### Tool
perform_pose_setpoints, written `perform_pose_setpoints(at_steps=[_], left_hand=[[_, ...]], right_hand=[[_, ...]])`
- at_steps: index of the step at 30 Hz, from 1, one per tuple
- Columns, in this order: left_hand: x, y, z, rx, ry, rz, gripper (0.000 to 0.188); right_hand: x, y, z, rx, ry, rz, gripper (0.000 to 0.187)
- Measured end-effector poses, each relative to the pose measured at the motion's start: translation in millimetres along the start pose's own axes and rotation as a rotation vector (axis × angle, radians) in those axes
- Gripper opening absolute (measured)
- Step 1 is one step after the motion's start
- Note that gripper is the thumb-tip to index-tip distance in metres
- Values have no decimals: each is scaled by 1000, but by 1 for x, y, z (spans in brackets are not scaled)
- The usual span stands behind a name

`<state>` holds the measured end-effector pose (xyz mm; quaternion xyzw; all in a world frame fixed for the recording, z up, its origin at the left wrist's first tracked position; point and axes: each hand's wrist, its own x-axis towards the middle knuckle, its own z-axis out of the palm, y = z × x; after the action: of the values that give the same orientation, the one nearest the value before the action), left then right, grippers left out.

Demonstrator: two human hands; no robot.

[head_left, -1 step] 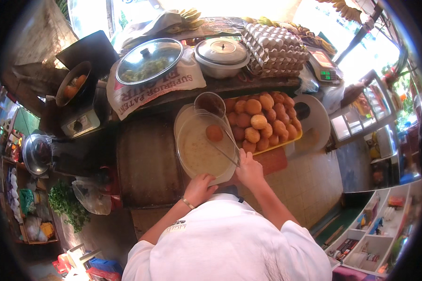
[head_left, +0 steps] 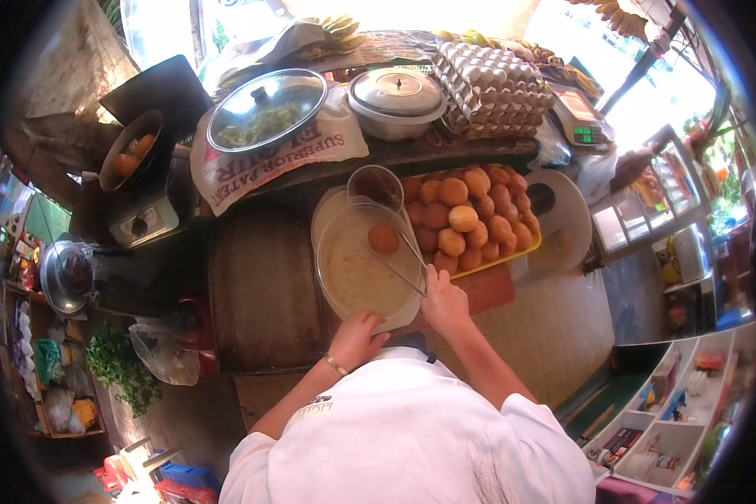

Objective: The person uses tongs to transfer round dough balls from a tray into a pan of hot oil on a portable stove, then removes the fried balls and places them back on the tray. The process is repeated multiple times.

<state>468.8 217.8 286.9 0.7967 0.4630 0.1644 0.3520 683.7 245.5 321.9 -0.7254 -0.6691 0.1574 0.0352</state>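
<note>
My right hand (head_left: 445, 302) is closed round the handle end of metal tongs (head_left: 401, 273). Between the tongs' arms lies a round brown bun (head_left: 384, 238), over a wide clear bowl (head_left: 344, 290) with pale, grainy contents. The fingers of my left hand (head_left: 357, 338) are curled over the near rim of this bowl. Touching its far side is a smaller clear bowl (head_left: 375, 188) with something dark inside. Right of both bowls, several round browned buns (head_left: 464, 219) are heaped on a yellow tray (head_left: 500, 262). A pale board or tray (head_left: 407, 317) shows beneath the wide bowl.
On the far ledge stand a glass-lidded pan (head_left: 268, 109), a lidded pot (head_left: 397, 105), stacked egg trays (head_left: 491, 92) and a scale (head_left: 578, 118). A stove (head_left: 147, 214) with a dark pan (head_left: 132, 151) is at left. A dark tray (head_left: 265, 286) lies beside the bowl.
My right hand and the tongs' handle end have shifted very slightly left. The bun, the bowls and my left hand look unmoved.
</note>
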Motion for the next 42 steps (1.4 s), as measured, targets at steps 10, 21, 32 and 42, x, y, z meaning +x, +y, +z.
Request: perform_pose_setpoints(at_steps=[10, 21, 32, 42], left_hand=[[7, 5, 0, -25, 77, -42, 30], [26, 34, 23, -211, -34, -206, 29], [30, -1, 112, -554, -328, -543, 51], [-40, -129, 218, 108, -538, -604, 36]], right_hand=[[34, 11, 6, -57, 34, -116, 42], [33, 54, -2, 217, -96, -240, 48], [27, 158, -79, 1252, -312, 53, 53], [33, 305, -91, 608, 262, 339, 54]])
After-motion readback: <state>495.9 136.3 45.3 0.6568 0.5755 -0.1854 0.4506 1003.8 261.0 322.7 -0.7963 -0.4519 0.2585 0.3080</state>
